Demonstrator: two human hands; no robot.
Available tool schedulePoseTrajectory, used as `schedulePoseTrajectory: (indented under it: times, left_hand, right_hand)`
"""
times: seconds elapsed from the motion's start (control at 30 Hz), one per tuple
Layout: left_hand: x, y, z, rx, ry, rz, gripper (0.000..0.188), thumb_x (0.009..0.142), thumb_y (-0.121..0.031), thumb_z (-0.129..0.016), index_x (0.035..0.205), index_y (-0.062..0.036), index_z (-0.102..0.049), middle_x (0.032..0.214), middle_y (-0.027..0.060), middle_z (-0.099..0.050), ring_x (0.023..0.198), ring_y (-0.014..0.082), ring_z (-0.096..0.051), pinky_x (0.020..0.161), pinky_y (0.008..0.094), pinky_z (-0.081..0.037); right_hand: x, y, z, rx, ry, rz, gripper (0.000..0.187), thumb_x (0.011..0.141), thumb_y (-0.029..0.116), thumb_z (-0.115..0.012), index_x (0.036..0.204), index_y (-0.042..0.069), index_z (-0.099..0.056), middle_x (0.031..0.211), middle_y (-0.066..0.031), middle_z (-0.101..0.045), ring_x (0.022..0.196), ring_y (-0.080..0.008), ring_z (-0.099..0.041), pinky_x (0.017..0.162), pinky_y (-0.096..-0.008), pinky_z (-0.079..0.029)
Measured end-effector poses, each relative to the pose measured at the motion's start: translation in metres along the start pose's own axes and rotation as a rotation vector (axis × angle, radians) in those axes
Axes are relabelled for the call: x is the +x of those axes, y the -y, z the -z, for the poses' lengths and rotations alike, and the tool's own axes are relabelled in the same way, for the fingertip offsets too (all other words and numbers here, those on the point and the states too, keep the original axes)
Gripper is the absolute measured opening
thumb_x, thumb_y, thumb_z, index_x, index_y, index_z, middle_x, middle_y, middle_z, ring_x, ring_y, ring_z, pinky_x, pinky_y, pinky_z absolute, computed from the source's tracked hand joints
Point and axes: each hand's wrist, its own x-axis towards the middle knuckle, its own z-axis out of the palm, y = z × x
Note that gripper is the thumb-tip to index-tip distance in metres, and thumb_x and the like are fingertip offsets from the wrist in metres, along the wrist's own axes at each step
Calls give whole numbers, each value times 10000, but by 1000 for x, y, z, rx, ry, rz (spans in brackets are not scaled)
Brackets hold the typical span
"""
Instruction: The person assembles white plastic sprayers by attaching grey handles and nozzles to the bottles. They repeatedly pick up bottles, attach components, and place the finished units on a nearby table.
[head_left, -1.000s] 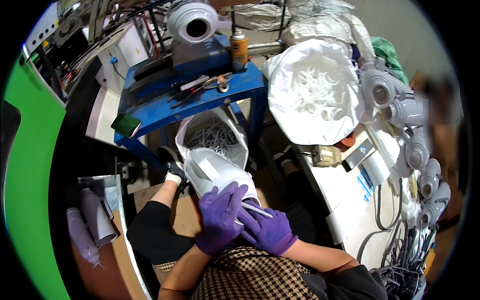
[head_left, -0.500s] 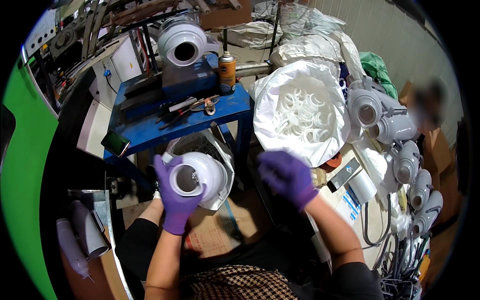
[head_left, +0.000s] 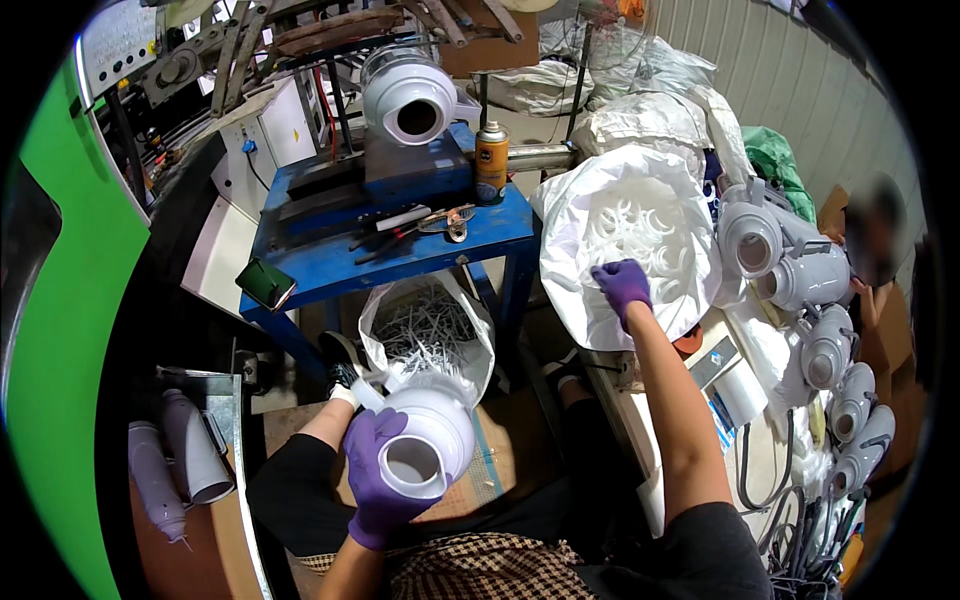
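My left hand [head_left: 378,480], in a purple glove, is closed around a pale grey plastic jug body [head_left: 440,425] held above my lap, its round mouth tilted toward me. My right hand [head_left: 624,284], gloved in purple too, reaches over the near left part of a big open white sack [head_left: 570,300]. Its fingers are curled together at the edge of the heap of white curved plastic rings [head_left: 655,225]; whatever they may grip is too small to make out. Just beyond the jug body stands a white bag [head_left: 478,345] with thin grey plastic strips [head_left: 425,325] inside.
A blue metal table [head_left: 325,275] carries another jug [head_left: 412,100], a spray can [head_left: 491,165], pliers [head_left: 400,232] and a dark green flat object [head_left: 266,284]. Several grey jugs [head_left: 825,348] line the right side, near another person's hand [head_left: 872,300]. Two grey parts [head_left: 190,440] lie at left.
My right hand has moved up and right, from beside the jug body to the rings in the sack. My left hand has drawn the jug body nearer and lower, uncovering the bag of strips.
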Motion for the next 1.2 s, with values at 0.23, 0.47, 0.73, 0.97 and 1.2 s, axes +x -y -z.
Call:
schedulePoseTrajectory:
  times: [0.23, 0.47, 0.73, 0.97, 1.2]
  left_hand:
    - [-16, 2, 6, -175, 92, 139, 1000, 641, -258, -959, 1399, 138, -441, 1188, 158, -669, 1090, 326, -665, 1014, 437, -502]
    - [-14, 1, 0, -202, 94, 21, 974, 638, -311, -969, 1363, 136, -495, 1216, 190, -671, 1132, 355, -639, 1031, 468, -471]
    - [-8, 5, 16, -235, 198, 128, 837, 634, -285, -952, 1290, 50, -555, 1197, 174, -668, 1113, 372, -633, 1007, 467, -479]
    - [-4, -9, 9, -211, 209, 75, 910, 642, -306, -953, 1343, 79, -519, 1185, 177, -683, 1112, 379, -636, 1001, 471, -475]
    - [-2, -27, -4, -290, 224, -26, 1084, 664, -369, -948, 1434, 159, -398, 1208, 174, -688, 1135, 362, -650, 1029, 471, -464]
  right_hand:
    - [-125, 17, 39, -26, -302, 766, 86, 885, 116, -719, 918, 37, -728, 1149, -139, -663, 1044, -275, -645, 893, -372, -504]
    - [-316, 27, -38, 1186, 867, -132, 519, 961, 107, -715, 1422, 22, -491, 1094, -101, -707, 990, -187, -692, 917, -324, -546]
    - [-333, -13, -21, 230, 1070, 552, 306, 898, 138, -768, 1187, 47, -727, 1065, -147, -723, 1004, -262, -719, 902, -371, -560]
    - [-306, 22, -25, 168, 316, 956, 215, 801, 155, -845, 893, 37, -690, 955, -101, -634, 868, -249, -647, 730, -377, -529]
    - [-313, 77, -9, 704, 478, 776, 270, 799, 23, -814, 1044, -43, -723, 1027, -160, -747, 898, -261, -743, 803, -328, -577]
